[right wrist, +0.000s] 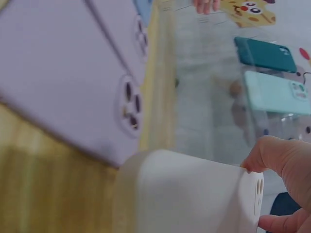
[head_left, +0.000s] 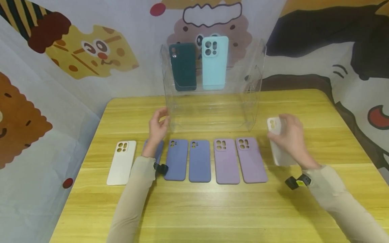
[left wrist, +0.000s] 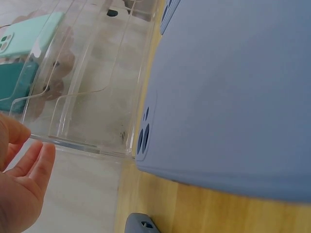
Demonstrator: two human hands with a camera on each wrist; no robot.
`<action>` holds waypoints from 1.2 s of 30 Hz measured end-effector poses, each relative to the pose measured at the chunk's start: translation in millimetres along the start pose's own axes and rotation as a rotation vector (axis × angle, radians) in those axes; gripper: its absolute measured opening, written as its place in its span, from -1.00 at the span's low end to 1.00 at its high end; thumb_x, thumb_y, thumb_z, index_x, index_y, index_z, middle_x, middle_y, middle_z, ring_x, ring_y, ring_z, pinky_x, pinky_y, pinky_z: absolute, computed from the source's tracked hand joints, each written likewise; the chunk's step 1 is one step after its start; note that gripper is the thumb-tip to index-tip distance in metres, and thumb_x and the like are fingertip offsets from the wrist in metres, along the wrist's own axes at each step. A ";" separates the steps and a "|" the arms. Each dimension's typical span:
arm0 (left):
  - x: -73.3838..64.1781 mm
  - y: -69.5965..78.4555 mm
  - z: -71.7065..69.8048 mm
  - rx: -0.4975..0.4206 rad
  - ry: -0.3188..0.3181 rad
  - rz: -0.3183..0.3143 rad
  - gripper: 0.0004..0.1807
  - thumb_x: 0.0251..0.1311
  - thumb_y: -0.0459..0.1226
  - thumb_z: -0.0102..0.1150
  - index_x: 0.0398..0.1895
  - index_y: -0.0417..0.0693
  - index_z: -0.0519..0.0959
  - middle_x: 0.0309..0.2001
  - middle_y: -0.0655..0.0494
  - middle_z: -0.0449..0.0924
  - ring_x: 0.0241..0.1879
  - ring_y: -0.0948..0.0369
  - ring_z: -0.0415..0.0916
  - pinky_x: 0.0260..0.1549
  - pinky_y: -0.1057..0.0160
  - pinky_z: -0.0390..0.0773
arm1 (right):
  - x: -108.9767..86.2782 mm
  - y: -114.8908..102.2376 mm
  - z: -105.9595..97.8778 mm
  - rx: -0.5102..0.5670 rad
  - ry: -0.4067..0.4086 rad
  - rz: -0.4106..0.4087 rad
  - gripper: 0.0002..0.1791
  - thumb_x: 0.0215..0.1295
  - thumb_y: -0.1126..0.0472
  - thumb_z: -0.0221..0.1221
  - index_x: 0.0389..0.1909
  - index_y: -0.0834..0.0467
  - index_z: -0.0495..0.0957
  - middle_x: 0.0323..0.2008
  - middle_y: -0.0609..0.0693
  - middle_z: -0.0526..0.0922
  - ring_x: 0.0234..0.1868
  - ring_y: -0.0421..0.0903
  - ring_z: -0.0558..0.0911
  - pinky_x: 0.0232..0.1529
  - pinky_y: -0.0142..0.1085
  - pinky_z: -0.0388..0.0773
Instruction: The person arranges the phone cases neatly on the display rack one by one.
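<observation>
My right hand (head_left: pixel 290 135) pinches a white phone case (head_left: pixel 278 148) near its camera end, to the right of the row. In the right wrist view, thumb and fingers sit on opposite edges of this case (right wrist: pixel 194 194). My left hand (head_left: pixel 159 125) is beside the left edge of a clear acrylic stand (head_left: pixel 212 125), fingers loosely bent, fingertips right at that edge. In the stand's upper tier, a dark green phone case (head_left: pixel 184 67) and a mint phone case (head_left: pixel 214 67) stand upright. A blue-purple case (head_left: pixel 158 152) is partly hidden under my left wrist.
A row on the wooden table (head_left: pixel 194 212) holds another white case (head_left: pixel 121 165), two more blue-purple cases (head_left: pixel 177 162) and two lilac cases (head_left: pixel 227 163). A cartoon-printed cloth (head_left: pixel 146 30) hangs behind the stand and down the left side.
</observation>
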State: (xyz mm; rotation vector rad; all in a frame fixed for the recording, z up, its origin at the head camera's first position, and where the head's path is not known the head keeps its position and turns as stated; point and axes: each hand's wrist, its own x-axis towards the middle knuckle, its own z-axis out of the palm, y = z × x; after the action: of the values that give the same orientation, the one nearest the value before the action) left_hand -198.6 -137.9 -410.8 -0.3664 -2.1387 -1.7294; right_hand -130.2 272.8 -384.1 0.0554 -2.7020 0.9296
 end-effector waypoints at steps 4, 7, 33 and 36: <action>0.2 0.5 -0.6 0.010 -0.004 0.001 -0.68 0.14 -0.67 -0.02 0.00 -0.64 0.35 -0.06 -0.51 0.43 -0.01 -0.26 0.42 -0.03 -0.05 0.56 | 11.2 -14.1 -3.9 0.025 0.041 -0.045 -0.26 -0.08 0.34 0.30 0.15 0.51 0.25 -0.01 0.46 0.36 -0.07 0.31 0.33 -0.21 0.21 0.43; -0.3 2.0 -1.0 0.024 -0.005 0.006 -0.68 0.13 -0.67 -0.03 -0.01 -0.64 0.35 -0.07 -0.51 0.43 0.00 -0.27 0.42 -0.02 -0.09 0.55 | 20.9 -26.3 -6.9 0.039 0.067 -0.058 -0.27 -0.07 0.33 0.30 0.15 0.49 0.26 -0.03 0.43 0.38 -0.08 0.26 0.33 -0.23 0.12 0.43; 5.5 -32.7 0.9 0.012 0.017 -0.005 -0.66 0.14 -0.64 0.00 0.03 -0.55 0.38 -0.06 -0.43 0.47 -0.01 -0.21 0.46 -0.04 -0.01 0.58 | 113.3 -118.5 -17.2 0.247 0.350 -0.097 -0.28 -0.02 0.23 0.29 0.24 0.16 0.29 0.14 0.00 0.35 0.11 -0.23 0.29 0.14 -0.40 0.38; 5.2 -36.0 0.2 0.020 0.021 -0.019 -0.65 0.15 -0.62 0.02 0.04 -0.50 0.40 -0.04 -0.37 0.48 0.00 -0.15 0.47 -0.04 0.06 0.59 | 128.3 -128.3 -17.6 0.296 0.377 -0.103 -0.26 -0.01 0.27 0.27 0.26 0.14 0.25 0.14 -0.05 0.32 0.11 -0.27 0.27 0.15 -0.42 0.37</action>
State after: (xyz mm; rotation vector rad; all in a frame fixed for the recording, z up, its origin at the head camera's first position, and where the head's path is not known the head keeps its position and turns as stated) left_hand -218.4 -145.6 -440.4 -0.3227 -2.1500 -1.7128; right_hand -232.5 188.9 -258.6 0.0701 -2.1848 1.1688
